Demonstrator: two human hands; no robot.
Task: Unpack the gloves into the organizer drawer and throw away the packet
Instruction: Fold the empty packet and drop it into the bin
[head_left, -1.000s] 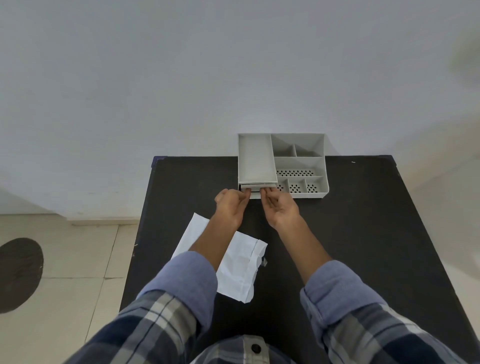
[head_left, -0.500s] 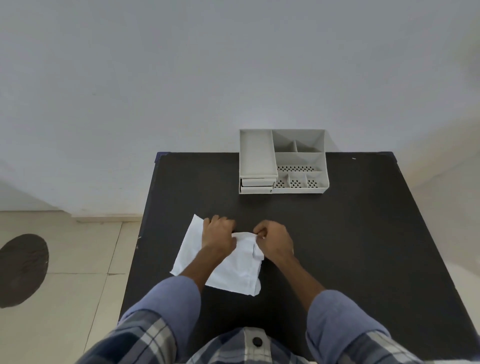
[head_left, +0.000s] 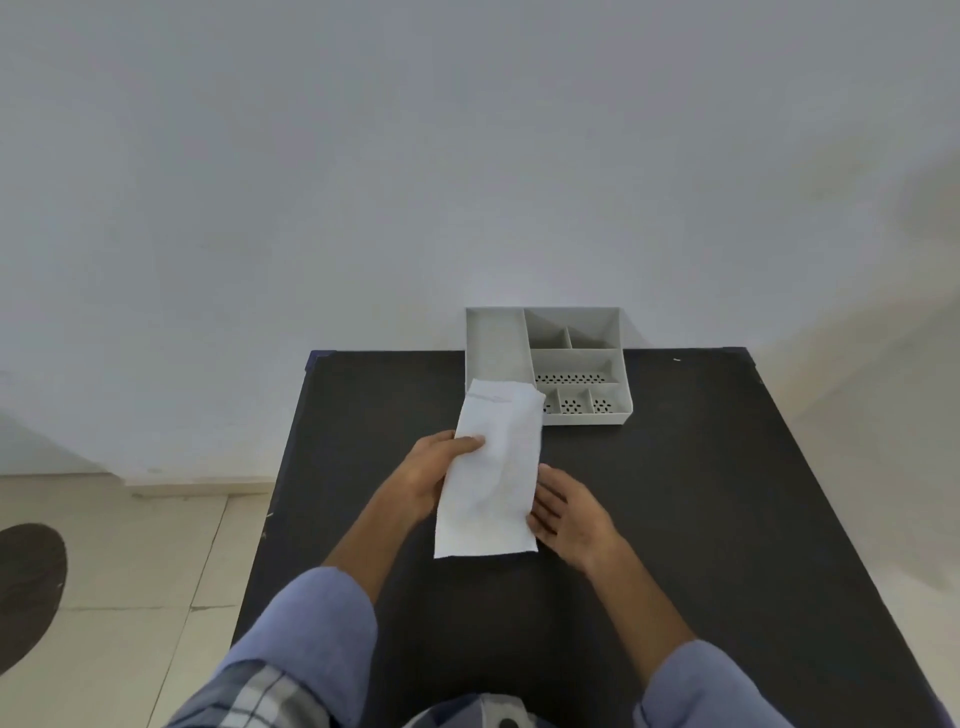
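Since half a second ago the white packet (head_left: 488, 473) has come up off the black table (head_left: 727, 519) and turned lengthwise; before, it lay flat at centre-left under both hands. It now sits at frame centre, long axis running up the frame, its top edge overlapping the lower left corner of the grey organizer (head_left: 576, 364).

Left hand (head_left: 423, 475): fingers wrapped round the packet's left edge, thumb on its front face, pinching it. Right hand (head_left: 563, 512): palm turned toward the packet, fingers extended and loosely spread along its lower right edge, fingertips hidden behind the paper; cannot tell whether it grips or only touches.

Organizer stands at the table's far edge against the white wall (head_left: 467, 156), upper centre of frame. Its drawer front is hidden by the packet. Gloves not visible as such. Blue sleeves (head_left: 322, 618) at bottom of frame.
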